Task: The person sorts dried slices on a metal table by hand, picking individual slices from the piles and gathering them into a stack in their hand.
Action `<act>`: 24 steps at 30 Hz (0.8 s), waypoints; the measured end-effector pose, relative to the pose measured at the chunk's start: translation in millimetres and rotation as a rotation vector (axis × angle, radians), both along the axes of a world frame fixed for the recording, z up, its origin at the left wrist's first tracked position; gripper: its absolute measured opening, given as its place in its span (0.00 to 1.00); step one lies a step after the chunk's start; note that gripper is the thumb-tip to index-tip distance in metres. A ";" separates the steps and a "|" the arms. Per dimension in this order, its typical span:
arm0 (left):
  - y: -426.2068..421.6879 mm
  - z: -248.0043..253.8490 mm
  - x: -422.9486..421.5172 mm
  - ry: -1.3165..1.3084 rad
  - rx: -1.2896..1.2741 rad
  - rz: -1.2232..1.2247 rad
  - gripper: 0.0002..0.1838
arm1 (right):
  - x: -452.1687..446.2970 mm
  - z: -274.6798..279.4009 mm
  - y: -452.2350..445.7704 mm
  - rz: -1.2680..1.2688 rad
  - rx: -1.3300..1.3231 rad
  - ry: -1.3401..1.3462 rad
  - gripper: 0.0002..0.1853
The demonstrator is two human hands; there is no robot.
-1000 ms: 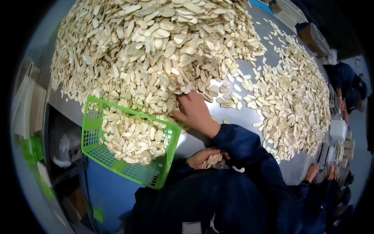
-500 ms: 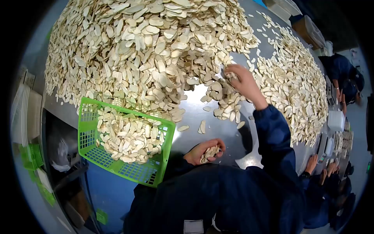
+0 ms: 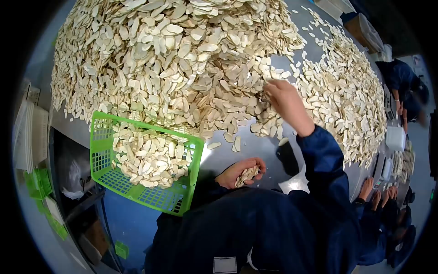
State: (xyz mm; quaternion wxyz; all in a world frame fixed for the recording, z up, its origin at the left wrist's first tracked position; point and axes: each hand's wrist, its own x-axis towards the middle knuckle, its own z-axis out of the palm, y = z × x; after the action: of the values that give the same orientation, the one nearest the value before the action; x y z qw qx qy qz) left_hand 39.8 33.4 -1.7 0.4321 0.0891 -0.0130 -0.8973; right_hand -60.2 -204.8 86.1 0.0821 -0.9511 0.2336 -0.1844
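A large pile of pale dried slices [image 3: 150, 59] covers the metal table. My left hand [image 3: 242, 172] is curled around several slices [image 3: 247, 176] near the table's front edge. Farther right and higher up, my right hand [image 3: 286, 101] is over the right side of the pile, its fingers bent down at the slices. Its fingertips are partly hidden, and whether they grip a slice is not visible. A green plastic basket [image 3: 196, 176], partly filled with slices, is tilted at the table's front edge, left of my left hand.
A second spread of slices [image 3: 346, 96] lies on the right. Co-workers' hands [image 3: 366, 188] and a white container [image 3: 395, 138] are at the far right. Stacked pale trays [image 3: 36, 137] and a dark shelf [image 3: 73, 169] stand at the left.
My right hand has moved right from the pile's middle to its right part. Slices have slid down over bare metal in the middle. My left hand still holds its slices.
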 end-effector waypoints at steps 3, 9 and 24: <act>0.5 -5.9 -0.8 0.018 0.002 -0.021 0.15 | 3.8 0.3 51.8 0.014 0.299 0.105 0.07; -0.6 3.8 1.3 -0.042 0.050 -0.015 0.15 | 19.5 -44.4 81.8 0.023 -0.003 0.082 0.04; -2.4 4.2 0.4 -0.057 0.054 -0.020 0.17 | 18.3 1.8 67.6 -0.119 0.924 -0.063 0.10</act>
State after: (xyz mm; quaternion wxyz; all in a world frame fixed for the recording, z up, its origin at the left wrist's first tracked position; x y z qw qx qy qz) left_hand 40.2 31.0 2.5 0.4198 0.1265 -0.0019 -0.8988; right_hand -42.0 -137.2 87.9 0.4933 -0.7939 0.3429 -0.0942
